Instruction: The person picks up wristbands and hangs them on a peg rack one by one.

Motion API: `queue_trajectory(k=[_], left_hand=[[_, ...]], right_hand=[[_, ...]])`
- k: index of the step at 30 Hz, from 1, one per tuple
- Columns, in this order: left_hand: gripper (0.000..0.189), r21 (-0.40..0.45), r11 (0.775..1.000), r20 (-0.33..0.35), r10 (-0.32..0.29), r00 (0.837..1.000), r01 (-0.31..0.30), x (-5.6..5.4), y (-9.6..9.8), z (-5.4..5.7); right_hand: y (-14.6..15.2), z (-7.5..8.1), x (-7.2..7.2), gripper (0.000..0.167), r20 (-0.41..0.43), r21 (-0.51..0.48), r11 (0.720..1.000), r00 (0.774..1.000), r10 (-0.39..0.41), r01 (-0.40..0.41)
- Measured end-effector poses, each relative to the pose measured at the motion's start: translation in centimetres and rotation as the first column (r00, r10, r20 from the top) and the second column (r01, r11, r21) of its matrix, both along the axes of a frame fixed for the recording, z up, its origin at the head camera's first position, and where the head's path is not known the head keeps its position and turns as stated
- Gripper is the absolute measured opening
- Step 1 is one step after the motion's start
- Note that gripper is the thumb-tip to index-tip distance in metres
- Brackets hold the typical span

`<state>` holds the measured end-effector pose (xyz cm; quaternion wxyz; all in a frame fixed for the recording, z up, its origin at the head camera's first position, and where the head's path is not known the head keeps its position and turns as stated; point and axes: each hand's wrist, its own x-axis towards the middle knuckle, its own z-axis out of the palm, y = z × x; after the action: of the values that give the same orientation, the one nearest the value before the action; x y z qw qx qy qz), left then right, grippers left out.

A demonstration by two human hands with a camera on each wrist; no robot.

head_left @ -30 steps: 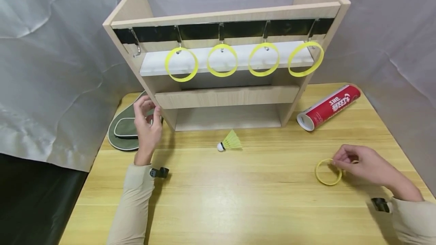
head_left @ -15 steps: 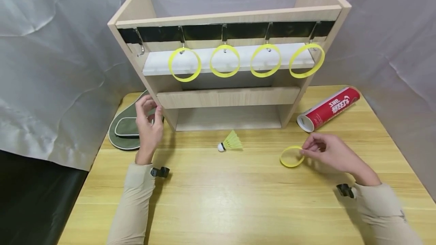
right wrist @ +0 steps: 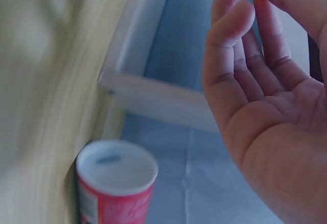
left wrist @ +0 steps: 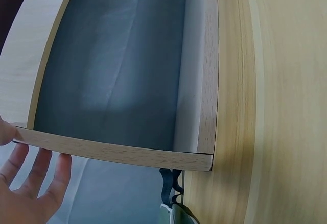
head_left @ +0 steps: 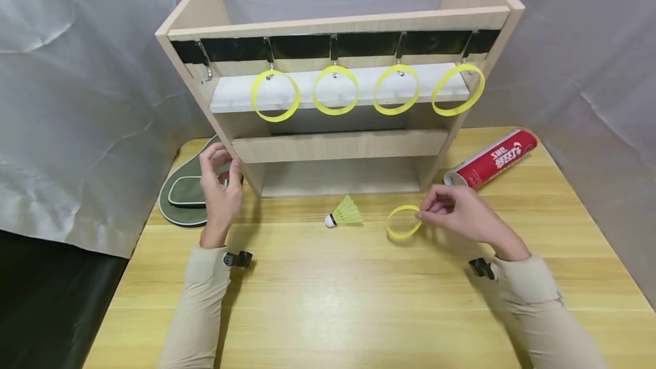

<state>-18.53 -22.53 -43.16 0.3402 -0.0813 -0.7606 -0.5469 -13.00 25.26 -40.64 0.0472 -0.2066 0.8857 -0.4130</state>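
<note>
A yellow ring (head_left: 402, 236) is pinched by its right edge between the thumb and fingers of my right hand (head_left: 463, 214), just above the wooden table. In the right wrist view only a bit of the ring shows at the fingertips. My left hand (head_left: 220, 195) grips the left side panel of a light wood shelf (head_left: 340, 147). The left wrist view has the thumb and fingers on opposite faces of that panel (left wrist: 117, 152). Several more yellow rings (head_left: 335, 111) hang from hooks on the shelf's black strip (head_left: 299, 47). The leftmost hook (head_left: 206, 76) carries no ring.
A yellow shuttlecock (head_left: 347, 212) lies on the table (head_left: 318, 300) before the shelf. To the right, a red shuttlecock tube (head_left: 494, 158) lies close behind my right hand. A green bag with white piping (head_left: 179, 209) lies left of the shelf, partly behind my left hand.
My right hand has carried the yellow ring leftward and a little away from me, from the table's right side towards the shuttlecock. The left hand has stayed on the shelf panel.
</note>
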Motion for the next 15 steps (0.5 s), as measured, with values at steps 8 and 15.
queue_trajectory(k=[8, 15], left_hand=[[0.037, -0.008, 1.0, -0.004, -0.003, 1.0, 0.003, -0.1, -0.4, -0.2], [0.037, -0.01, 1.0, -0.003, -0.009, 1.0, 0.009, -0.1, -0.3, -0.1]], right_hand=[[-3.1, 0.7, -1.0, 0.013, 0.036, -0.065, 0.997, 0.999, 0.034, -0.032], [-5.6, 1.2, -1.2, 0.017, 0.043, -0.118, 0.991, 0.997, 0.068, -0.062]])
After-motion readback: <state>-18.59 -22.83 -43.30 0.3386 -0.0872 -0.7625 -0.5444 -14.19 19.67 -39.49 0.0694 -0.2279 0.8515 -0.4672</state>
